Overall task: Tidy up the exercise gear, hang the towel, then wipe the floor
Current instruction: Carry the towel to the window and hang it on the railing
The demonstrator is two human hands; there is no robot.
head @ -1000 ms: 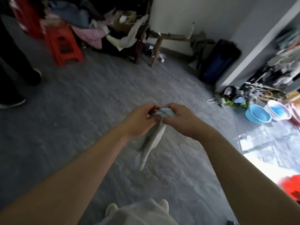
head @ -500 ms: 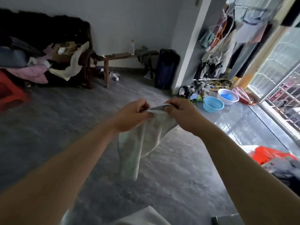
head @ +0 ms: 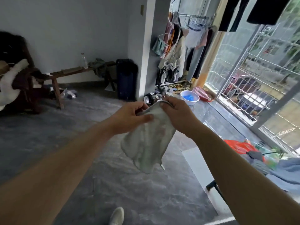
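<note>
a pale towel [head: 146,142] is pinched along its top edge by the left hand [head: 129,116] and right hand [head: 177,112], hanging above the grey floor [head: 48,135]; a basin [head: 189,98] is seen far right.

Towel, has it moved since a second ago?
Yes. The towel has swung right: it was left of the dark suitcase and now hangs right of it, close to the white basin.
</note>
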